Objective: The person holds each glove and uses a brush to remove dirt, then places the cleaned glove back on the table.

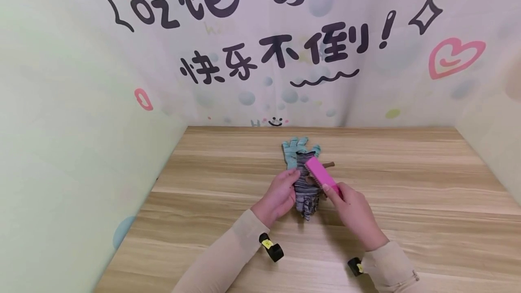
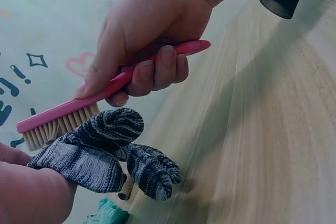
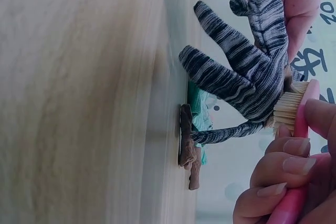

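Note:
My left hand (image 1: 278,196) pinches a black-and-grey striped knit glove (image 1: 305,189) and holds it up above the table, its fingers hanging toward me. In my right hand (image 1: 356,214) is a pink-handled brush (image 1: 320,172), gripped with the thumb along its back. The pale bristles (image 3: 287,109) press against the glove's fabric, as the right wrist view shows. Behind the striped glove lies a teal glove (image 1: 290,153), partly covered by it in the head view. A brown, twig-like piece (image 3: 187,137) rests on the table by the teal glove.
The wood-grain table (image 1: 407,171) spreads out around both hands. A printed white backdrop (image 1: 252,67) rises along its far edge, with pale walls at both sides. Black straps with devices (image 1: 272,248) sit at both wrists.

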`<state>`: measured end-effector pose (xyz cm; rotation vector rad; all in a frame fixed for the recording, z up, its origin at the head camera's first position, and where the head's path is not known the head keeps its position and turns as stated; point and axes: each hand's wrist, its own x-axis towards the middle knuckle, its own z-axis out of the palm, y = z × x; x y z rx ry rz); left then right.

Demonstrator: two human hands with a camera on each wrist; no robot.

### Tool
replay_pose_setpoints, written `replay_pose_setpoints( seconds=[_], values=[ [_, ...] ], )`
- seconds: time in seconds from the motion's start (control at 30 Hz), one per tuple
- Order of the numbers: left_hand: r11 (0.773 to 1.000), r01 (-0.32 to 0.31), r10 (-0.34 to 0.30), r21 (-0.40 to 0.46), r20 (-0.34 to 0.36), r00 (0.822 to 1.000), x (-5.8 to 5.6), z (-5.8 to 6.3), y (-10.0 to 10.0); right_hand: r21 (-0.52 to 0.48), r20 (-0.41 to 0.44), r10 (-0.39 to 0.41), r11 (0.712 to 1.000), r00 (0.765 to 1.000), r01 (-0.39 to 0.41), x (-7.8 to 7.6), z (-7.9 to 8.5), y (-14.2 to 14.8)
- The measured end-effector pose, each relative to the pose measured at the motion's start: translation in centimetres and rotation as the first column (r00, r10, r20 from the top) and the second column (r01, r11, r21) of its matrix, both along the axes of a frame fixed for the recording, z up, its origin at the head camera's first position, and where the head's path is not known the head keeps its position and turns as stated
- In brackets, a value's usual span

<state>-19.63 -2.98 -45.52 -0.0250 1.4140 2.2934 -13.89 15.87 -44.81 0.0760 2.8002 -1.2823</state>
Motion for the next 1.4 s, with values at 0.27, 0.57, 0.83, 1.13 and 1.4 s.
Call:
replay_pose_setpoints(
  seconds=[0.27, 0.57, 0.83, 1.13, 1.4],
  values=[
    [1.000, 0.005, -0.005, -0.012, -0.018, 1.000, -0.2, 0.0, -0.3, -0.011, 0.010, -0.005, 1.000, 1.000, 0.005, -0.1, -0.2, 0.2],
    [0.998, 0.034, -0.037, -0.047, -0.056, 0.998, -0.1, 0.3, 0.1, -0.061, -0.045, -0.009, 0.998, 0.999, 0.007, -0.2, 0.7, -0.5],
    [0.998, 0.013, -0.019, -0.064, -0.092, 0.996, 0.0, -0.7, 1.1, -0.072, -0.084, 0.013, 0.997, 0.996, -0.019, -0.2, 1.1, -1.7],
    [0.999, 0.041, -0.042, -0.008, -0.100, 0.994, 1.0, -0.4, 1.7, -0.093, -0.060, -0.013, 0.996, 0.998, 0.007, 0.7, 0.2, -1.0],
    [0.998, 0.050, -0.048, 0.035, -0.052, 0.997, 1.5, -0.8, 1.3, -0.095, -0.074, 0.002, 0.995, 0.997, -0.009, 1.5, 0.2, 0.0]
  ],
)
